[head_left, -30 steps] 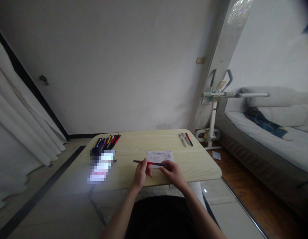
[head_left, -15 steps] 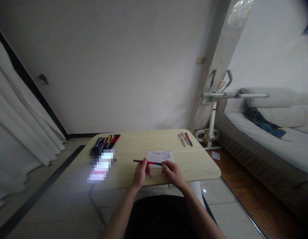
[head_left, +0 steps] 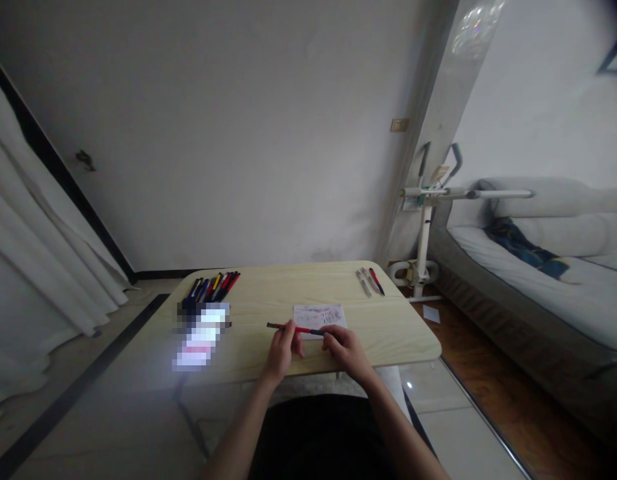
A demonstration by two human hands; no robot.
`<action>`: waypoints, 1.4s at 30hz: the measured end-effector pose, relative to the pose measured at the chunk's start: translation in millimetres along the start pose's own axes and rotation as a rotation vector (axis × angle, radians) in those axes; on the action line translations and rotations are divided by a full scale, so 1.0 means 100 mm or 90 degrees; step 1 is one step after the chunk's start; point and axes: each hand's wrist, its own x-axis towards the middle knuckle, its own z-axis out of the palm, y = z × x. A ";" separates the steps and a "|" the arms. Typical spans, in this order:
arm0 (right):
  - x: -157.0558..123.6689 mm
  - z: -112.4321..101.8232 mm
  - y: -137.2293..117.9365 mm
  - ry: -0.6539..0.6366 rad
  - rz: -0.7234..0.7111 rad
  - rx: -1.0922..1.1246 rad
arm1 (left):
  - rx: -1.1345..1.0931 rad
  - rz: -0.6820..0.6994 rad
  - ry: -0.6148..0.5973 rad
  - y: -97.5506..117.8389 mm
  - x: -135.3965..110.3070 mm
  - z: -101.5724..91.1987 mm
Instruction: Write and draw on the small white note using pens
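A red and black pen (head_left: 303,330) is held level between my two hands, above the near part of the table (head_left: 261,287). The fingers of my left hand (head_left: 283,350) are closed around its red barrel. My right hand (head_left: 344,347) pinches the dark right end, and its fingertips hide the very tip. Just behind the pen lies a white sheet of paper (head_left: 318,313) with scribbled marks, partly covered by my right hand.
Several pens (head_left: 213,287) lie in a row at the table's back left, beside a bright, pixelated patch (head_left: 203,337). More pens (head_left: 371,282) lie at the back right. An exercise machine (head_left: 425,227) and a sofa (head_left: 538,233) stand to the right.
The view has shifted very slightly. Both hands keep the same hold on the pen, with no clear movement between them.
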 end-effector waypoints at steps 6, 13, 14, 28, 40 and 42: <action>0.00 0.00 -0.02 -0.007 0.009 -0.007 | 0.011 -0.006 0.010 0.02 -0.01 0.02; -0.01 -0.02 -0.03 -0.005 0.012 0.000 | -0.016 -0.026 0.015 0.05 -0.02 0.04; -0.01 -0.02 -0.03 -0.009 0.008 0.002 | -0.016 -0.025 0.011 0.04 -0.02 0.03; -0.01 0.01 0.02 -0.006 0.009 -0.014 | 0.014 -0.004 0.000 0.00 -0.01 0.01; -0.01 0.00 0.01 -0.009 0.010 0.009 | 0.029 -0.008 -0.001 -0.01 0.00 0.01; -0.01 0.00 0.00 -0.011 0.011 0.014 | 0.019 -0.007 0.000 -0.01 0.00 0.01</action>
